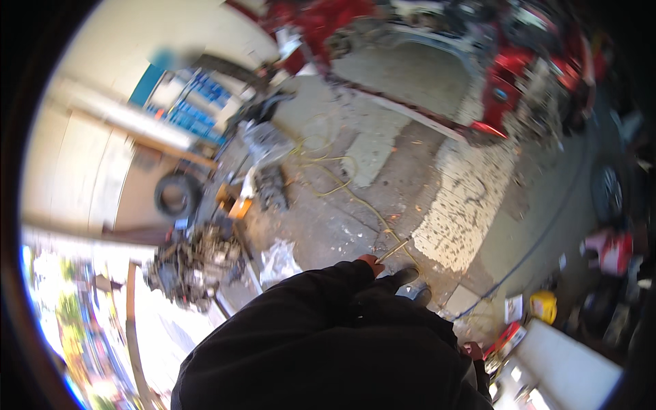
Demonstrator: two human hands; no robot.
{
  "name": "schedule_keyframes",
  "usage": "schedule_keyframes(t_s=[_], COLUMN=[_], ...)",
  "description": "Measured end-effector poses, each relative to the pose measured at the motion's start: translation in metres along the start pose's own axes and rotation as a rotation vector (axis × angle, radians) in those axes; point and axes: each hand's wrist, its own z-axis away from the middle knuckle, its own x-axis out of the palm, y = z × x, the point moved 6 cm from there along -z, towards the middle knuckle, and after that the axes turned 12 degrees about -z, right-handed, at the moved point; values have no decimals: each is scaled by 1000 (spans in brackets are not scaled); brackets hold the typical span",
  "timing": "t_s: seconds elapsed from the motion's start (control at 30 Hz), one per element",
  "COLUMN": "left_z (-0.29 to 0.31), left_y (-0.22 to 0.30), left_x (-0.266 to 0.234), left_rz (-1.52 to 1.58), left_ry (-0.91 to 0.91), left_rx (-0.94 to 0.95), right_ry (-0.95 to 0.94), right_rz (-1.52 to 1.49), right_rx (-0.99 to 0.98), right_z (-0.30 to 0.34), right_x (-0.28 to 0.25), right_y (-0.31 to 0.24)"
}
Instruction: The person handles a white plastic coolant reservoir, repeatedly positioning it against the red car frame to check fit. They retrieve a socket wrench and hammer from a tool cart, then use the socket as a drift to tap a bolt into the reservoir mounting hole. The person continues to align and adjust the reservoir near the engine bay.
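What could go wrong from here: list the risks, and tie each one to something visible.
1. The yellow cord gripped in the left hand also lies in loose loops across the floor and reaches the shoes, so it might catch a foot.
2. The dark hose crossing the floor on the right could be another trip hazard.
3. The red bodywork appears to have exposed, ragged parts; trailing cord might snag there.

Yellow runs along the hose (393,251); the jacket (301,342) is plain black. The car body (502,89) is glossy red. Dark speckles pattern a cream floor patch (454,222). The cable (533,256) is dark blue, one jug (544,307) yellow, the small box (240,208) orange, the tyre (164,199) black.
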Motion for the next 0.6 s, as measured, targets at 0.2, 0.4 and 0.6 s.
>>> schedule_keyframes(t_s=[0.2,0.4,0.6], left_z=[148,310,338], left_y=[-173,-266,-241], left_x=[70,235,293], left_rz=[160,389,703], left_ry=[50,-78,-118], left_rx=[-531,-1071,-1146], right_ry=[-131,-237,-546], right_rz=[454,517,765], right_rx=[-258,-485,-505], right_z=[-139,-212,-248], right_x=[-85,-11,158], right_y=[-151,-333,-421])
